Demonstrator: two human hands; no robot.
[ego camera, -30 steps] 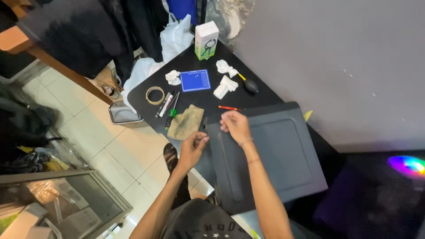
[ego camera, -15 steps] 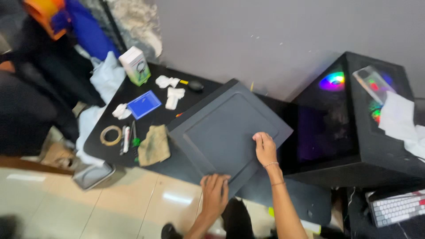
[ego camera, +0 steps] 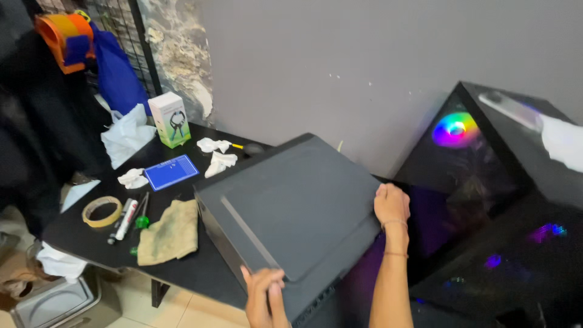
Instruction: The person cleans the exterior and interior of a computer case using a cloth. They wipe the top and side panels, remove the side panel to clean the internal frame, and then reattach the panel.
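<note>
A dark grey computer case side panel (ego camera: 291, 206) lies tilted on top of a case on the black table (ego camera: 79, 234). My left hand (ego camera: 265, 296) grips the panel's near corner at the bottom of the view. My right hand (ego camera: 392, 203) holds the panel's right edge, fingers curled over it. Both hands are closed on the panel.
Left of the panel lie a tan cloth (ego camera: 170, 232), a tape roll (ego camera: 102, 211), a marker and green-handled screwdriver (ego camera: 141, 215), a blue card (ego camera: 171, 172), crumpled tissues (ego camera: 218, 161) and a small white box (ego camera: 169, 119). A lit computer tower with a rainbow fan (ego camera: 454, 129) stands right.
The view has swung right and closer. My hands have shifted along the panel, the right to its right edge, the left to its near corner, and the panel now sits raised and tilted.
</note>
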